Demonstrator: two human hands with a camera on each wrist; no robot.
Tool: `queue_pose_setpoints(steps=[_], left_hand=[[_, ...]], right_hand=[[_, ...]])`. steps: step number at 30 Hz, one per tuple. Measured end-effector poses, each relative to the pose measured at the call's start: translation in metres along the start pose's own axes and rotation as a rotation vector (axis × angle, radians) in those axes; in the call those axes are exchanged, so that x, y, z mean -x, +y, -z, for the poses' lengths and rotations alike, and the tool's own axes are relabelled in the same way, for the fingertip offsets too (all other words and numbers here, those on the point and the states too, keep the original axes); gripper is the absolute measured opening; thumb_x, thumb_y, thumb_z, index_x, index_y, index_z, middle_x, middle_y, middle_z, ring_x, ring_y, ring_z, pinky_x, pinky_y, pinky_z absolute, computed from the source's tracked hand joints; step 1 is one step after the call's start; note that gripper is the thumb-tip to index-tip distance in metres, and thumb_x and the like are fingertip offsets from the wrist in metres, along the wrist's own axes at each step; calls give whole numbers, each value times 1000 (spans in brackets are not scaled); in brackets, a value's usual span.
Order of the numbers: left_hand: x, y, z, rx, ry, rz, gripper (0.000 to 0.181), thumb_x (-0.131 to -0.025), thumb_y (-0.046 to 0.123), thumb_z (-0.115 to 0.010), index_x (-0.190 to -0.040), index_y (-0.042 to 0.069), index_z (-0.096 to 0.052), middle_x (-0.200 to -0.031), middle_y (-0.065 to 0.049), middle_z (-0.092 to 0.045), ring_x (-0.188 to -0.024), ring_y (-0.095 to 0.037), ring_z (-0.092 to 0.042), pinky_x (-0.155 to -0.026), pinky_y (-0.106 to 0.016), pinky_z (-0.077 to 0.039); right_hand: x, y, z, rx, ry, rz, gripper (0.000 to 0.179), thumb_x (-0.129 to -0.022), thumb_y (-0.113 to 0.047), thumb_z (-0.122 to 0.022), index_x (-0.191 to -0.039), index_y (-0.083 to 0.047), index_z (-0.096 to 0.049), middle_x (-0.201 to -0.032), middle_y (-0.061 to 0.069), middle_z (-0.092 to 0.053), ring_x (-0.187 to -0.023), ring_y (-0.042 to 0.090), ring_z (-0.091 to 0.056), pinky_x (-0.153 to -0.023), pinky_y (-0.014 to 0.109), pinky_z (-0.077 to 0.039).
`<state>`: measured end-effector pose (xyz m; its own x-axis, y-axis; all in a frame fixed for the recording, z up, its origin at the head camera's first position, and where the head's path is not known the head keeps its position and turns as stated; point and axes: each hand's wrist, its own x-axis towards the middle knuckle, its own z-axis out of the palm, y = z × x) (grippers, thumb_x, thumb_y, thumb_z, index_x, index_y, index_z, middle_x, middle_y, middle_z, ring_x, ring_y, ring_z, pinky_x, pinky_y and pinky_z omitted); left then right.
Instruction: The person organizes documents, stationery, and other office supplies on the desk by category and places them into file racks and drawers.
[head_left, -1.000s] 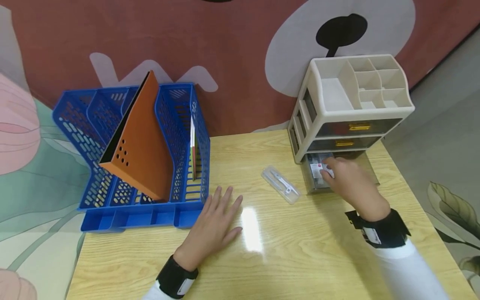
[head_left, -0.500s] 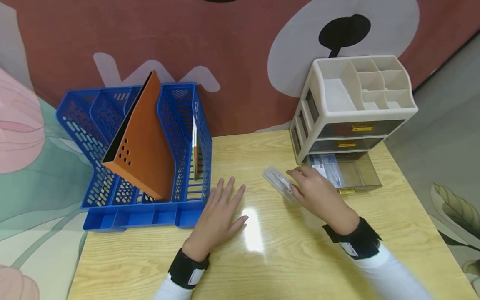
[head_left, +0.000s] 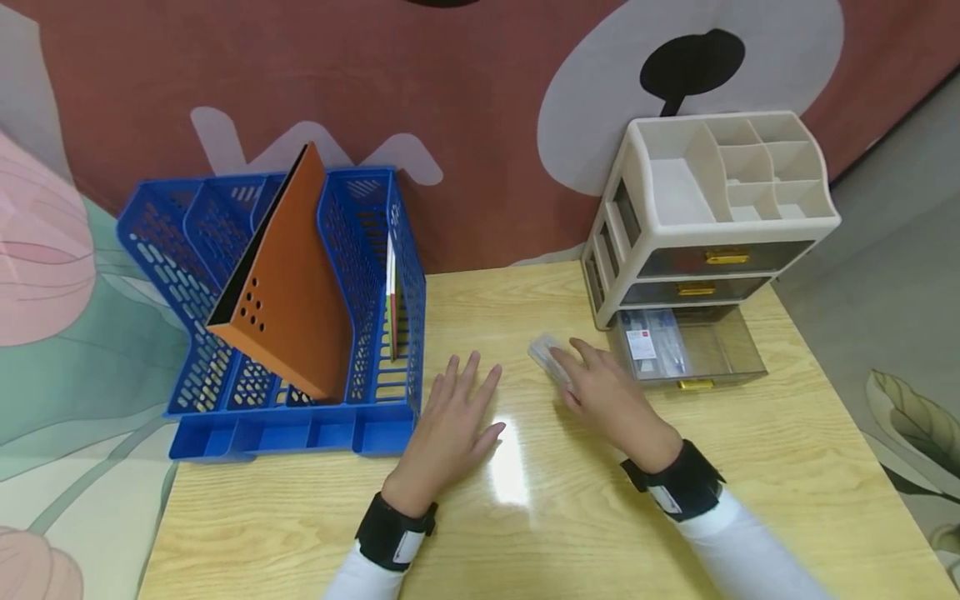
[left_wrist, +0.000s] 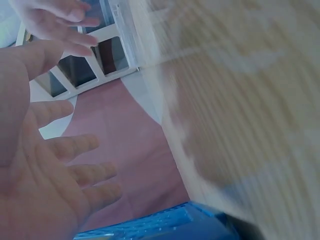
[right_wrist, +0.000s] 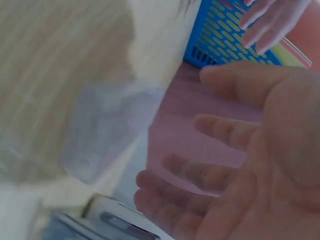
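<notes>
A small clear plastic case lies on the wooden table, left of the drawer unit. My right hand is right over it and covers its near end in the head view. In the right wrist view, the fingers are parted and loosely bent, with the case lying apart from the palm. My left hand is spread out low over the table, beside the front corner of the blue file rack. Its fingers hold nothing. The bottom drawer is pulled out, with clear packets and a white label inside.
The white desktop organizer stands at the back right, its two upper drawers closed. An orange folder leans in the blue rack, and thin booklets stand in its right slot. A patterned cloth hangs behind the table.
My right hand has left the pulled-out drawer and moved left to the clear case. The left hand has shifted slightly right, still spread.
</notes>
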<state>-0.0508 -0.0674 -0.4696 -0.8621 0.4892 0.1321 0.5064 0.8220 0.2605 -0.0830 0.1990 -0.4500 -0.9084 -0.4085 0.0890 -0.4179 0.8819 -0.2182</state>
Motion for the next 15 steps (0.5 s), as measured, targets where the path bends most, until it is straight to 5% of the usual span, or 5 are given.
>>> queue_pose_setpoints(steps=[10,15], left_hand=[[-3,5,-2,6,-23,22,75,-100,46,-63,-163,19,-33,-170,-19,-25,-155,-48,-23,-121,-63,-32],[-4,4,-5,-4,-3,19,74,-99,42,-66,-162,17,-35,-168,-21,-28,-153,-50,-27,-120,-64,-34]], right_hand=[[0,3,-30,-8,12,-44,59,-87,-14,-83,-141,-15,-59,-134,32,-58,-101,51,-64,-72,59,-61],[0,1,-32,-27,22,-81,63,-84,-6,-84,-141,-14,-58,-129,31,-59,-101,49,-63,-73,58,-61]])
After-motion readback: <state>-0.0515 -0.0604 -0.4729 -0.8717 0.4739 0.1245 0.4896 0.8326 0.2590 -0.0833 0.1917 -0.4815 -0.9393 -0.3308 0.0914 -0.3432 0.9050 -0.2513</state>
